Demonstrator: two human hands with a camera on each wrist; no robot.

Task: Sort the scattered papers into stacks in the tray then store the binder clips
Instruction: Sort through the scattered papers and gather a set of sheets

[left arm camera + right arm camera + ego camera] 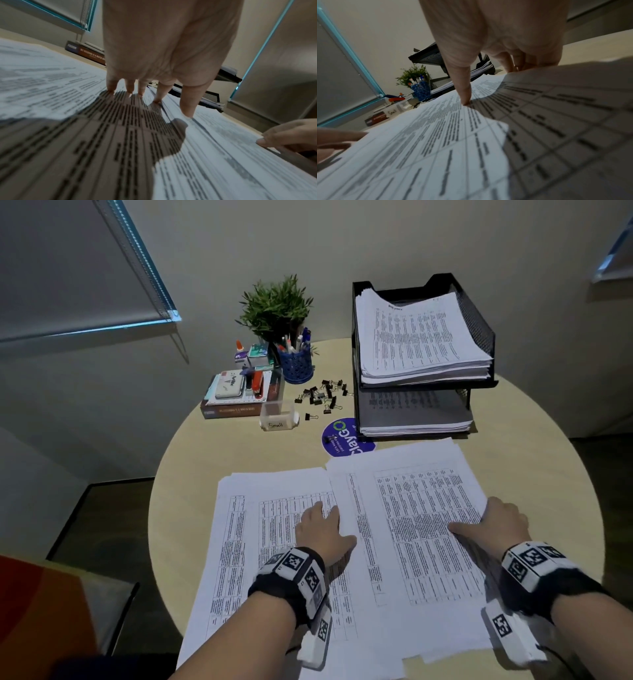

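Observation:
Printed sheets lie in two overlapping piles on the round table: a left pile [260,542] and a right pile [421,525]. My left hand [329,525] rests flat on the left pile with straight fingers [111,86], its thumb at the seam of the right pile. My right hand [479,517] pinches the right pile's right edge, thumb [464,94] on top and fingers curled under the lifted edge. The black two-tier mesh tray [479,337] stands at the back right with paper stacks in both tiers. Black binder clips [323,395] lie scattered left of it, beside a clear box [278,417] labelled "Small".
At the back left are a potted plant [274,306], a blue pen cup [296,364] and books topped with a stapler [239,395]. A blue round sticker [342,438] lies in front of the tray. The table's edge [164,474] curves on the left; a chair [102,611] stands below it.

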